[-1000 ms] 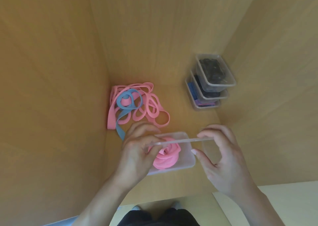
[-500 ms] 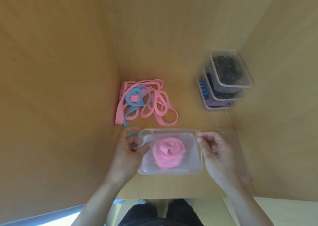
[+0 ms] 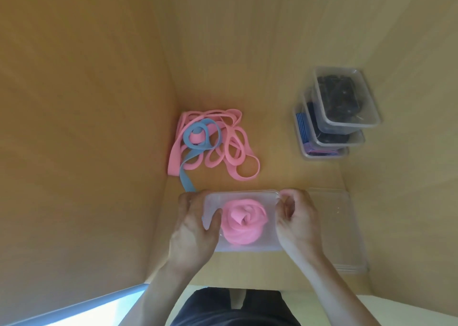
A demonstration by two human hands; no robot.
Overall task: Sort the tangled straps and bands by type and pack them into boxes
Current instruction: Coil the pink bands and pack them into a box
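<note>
1. Done so far, judging by how things lie: a stack of boxes point(image 3: 347, 126) stands at the back right, three high; the top two hold dark things, the bottom one shows blue and purple straps; those look sorted and packed.
2. In hand: a fourth box point(image 3: 247, 248) sits on the wooden surface point(image 3: 285, 174) near the front edge, with a pink roll point(image 3: 244, 221) coiled inside; a cloudy lid point(image 3: 270, 201) appears to lie over it; whether it is snapped shut all round cannot be told.
3. The left hand point(image 3: 195, 226) grips the box's left end, thumb laid flat on the lid, fingers curled round the end; the right hand point(image 3: 297, 221) grips the right end with its fingers curled over the rim; the step seems to be closing this box.
4. Left to do: a heap of pink bands point(image 3: 223, 149) lies loose in the back left corner, behind the box and apart from it; a blue band point(image 3: 200, 137) is looped through the heap, and its tail runs down to the left hand; these need untangling, splitting by colour and boxing.
5. A clear plastic piece point(image 3: 347, 226) lies flat just right of the box; whether it is spare lids or an empty box is unclear.
6. The bands look flat, soft and stretchy; the pink ones form many overlapping loops, so they will likely snag when pulled.
</note>
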